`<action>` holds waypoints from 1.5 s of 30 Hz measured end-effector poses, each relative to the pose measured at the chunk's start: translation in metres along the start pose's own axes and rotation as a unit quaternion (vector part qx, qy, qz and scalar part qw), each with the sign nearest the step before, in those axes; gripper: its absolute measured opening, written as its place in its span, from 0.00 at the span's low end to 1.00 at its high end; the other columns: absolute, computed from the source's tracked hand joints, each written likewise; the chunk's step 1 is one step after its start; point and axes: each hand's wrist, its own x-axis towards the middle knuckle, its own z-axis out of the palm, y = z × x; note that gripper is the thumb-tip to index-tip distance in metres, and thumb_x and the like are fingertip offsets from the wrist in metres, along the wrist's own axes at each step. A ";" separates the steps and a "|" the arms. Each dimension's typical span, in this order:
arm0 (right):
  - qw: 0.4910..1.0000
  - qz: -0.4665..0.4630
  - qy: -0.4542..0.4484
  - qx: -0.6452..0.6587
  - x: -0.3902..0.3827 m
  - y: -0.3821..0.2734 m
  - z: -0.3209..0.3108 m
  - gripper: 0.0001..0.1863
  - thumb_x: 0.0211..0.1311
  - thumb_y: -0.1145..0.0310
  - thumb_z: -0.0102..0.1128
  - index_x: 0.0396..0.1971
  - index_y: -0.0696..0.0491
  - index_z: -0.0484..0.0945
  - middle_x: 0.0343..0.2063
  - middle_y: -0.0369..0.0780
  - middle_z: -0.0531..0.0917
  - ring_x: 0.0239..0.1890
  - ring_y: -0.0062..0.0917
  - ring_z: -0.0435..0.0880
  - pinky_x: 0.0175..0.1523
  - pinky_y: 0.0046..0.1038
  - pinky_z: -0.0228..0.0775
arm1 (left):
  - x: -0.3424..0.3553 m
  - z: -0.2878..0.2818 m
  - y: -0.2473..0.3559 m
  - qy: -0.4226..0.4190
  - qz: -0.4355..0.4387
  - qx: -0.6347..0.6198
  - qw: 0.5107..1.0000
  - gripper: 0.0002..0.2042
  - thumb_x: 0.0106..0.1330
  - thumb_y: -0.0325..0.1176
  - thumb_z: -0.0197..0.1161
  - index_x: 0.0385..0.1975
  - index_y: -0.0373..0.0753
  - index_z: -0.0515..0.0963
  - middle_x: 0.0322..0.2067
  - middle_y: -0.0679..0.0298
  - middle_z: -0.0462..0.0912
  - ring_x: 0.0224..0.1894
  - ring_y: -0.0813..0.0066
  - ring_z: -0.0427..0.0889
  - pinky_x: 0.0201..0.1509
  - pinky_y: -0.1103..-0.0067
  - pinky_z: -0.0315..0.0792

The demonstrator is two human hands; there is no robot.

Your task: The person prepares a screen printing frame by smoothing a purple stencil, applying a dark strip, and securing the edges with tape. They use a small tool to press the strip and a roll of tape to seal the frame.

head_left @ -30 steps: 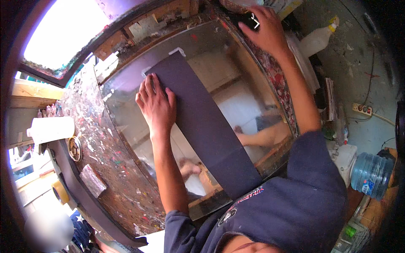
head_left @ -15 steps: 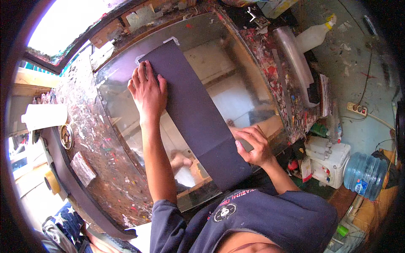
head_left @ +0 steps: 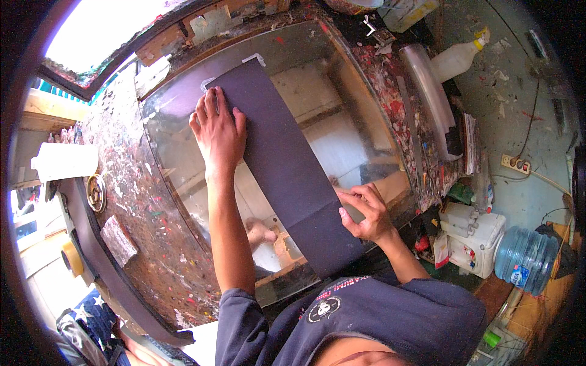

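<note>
A long dark strip of sheet material (head_left: 287, 171) lies diagonally across a glossy framed panel (head_left: 166, 137), with small pale tape pieces (head_left: 254, 59) at its upper corners. My left hand (head_left: 220, 131) lies on the strip's upper left end, fingers stretched out and slightly apart, fingertips near the tape. My right hand (head_left: 366, 216) is closed on a small flat greyish piece (head_left: 355, 207) at the strip's lower right edge, with the thumb on the strip. The panel reflects arms and the room. A crease runs across the lower part of the strip.
The paint-splattered worktop (head_left: 122, 183) holds a white container (head_left: 64, 161) and a small block (head_left: 119, 241), with a tape roll (head_left: 72, 259) beyond. At right are a clear roll (head_left: 430, 91), a spray bottle (head_left: 458, 58), a power strip (head_left: 516, 162) and a water jug (head_left: 525, 262).
My right hand came down from the upper right corner to the strip's lower right edge, now holding the small flat piece. My left hand stays on the strip's upper end.
</note>
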 end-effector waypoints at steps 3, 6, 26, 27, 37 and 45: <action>1.000 0.002 0.003 -0.003 0.000 -0.001 0.001 0.19 0.50 0.69 0.70 0.46 0.54 0.84 0.38 0.41 0.78 0.37 0.35 0.77 0.45 0.33 0.74 | 0.001 -0.001 0.001 0.012 0.003 0.002 1.000 0.28 0.71 0.43 0.48 0.68 0.34 0.64 0.68 0.54 0.65 0.71 0.56 0.59 0.73 0.59 0.51; 1.000 0.002 0.001 -0.008 0.001 -0.001 0.001 0.19 0.50 0.69 0.70 0.45 0.54 0.84 0.38 0.41 0.79 0.37 0.35 0.77 0.45 0.33 0.74 | 0.001 0.000 0.001 0.021 0.008 0.007 1.000 0.28 0.70 0.43 0.48 0.67 0.32 0.65 0.67 0.53 0.65 0.71 0.57 0.59 0.72 0.60 0.51; 1.000 0.004 0.007 -0.001 0.001 -0.001 -0.003 0.19 0.50 0.69 0.70 0.45 0.55 0.83 0.39 0.42 0.79 0.39 0.36 0.79 0.47 0.34 0.75 | 0.001 -0.001 0.003 0.032 0.007 -0.009 0.999 0.28 0.69 0.42 0.49 0.67 0.33 0.65 0.67 0.54 0.66 0.70 0.57 0.60 0.72 0.60 0.53; 1.000 0.005 0.021 0.001 0.002 -0.003 -0.004 0.20 0.50 0.69 0.70 0.45 0.55 0.82 0.40 0.42 0.80 0.40 0.37 0.79 0.48 0.35 0.75 | 0.002 0.000 0.003 0.032 0.006 -0.010 0.999 0.29 0.69 0.42 0.49 0.67 0.33 0.65 0.67 0.54 0.66 0.70 0.57 0.60 0.72 0.60 0.53; 0.990 -0.079 -0.111 0.039 0.027 -0.084 0.019 0.22 0.51 0.70 0.70 0.48 0.59 0.81 0.42 0.45 0.81 0.44 0.39 0.81 0.52 0.37 0.75 | 0.002 0.003 0.004 0.077 0.010 -0.038 0.996 0.29 0.66 0.42 0.52 0.63 0.30 0.67 0.61 0.53 0.69 0.66 0.58 0.64 0.69 0.60 0.56; 0.983 -0.100 -0.152 0.002 0.025 -0.089 0.039 0.23 0.52 0.68 0.70 0.49 0.59 0.81 0.42 0.45 0.80 0.45 0.38 0.80 0.53 0.37 0.74 | 0.001 0.003 0.003 0.053 -0.005 -0.025 0.998 0.29 0.68 0.45 0.53 0.64 0.32 0.66 0.63 0.55 0.68 0.67 0.58 0.64 0.69 0.60 0.56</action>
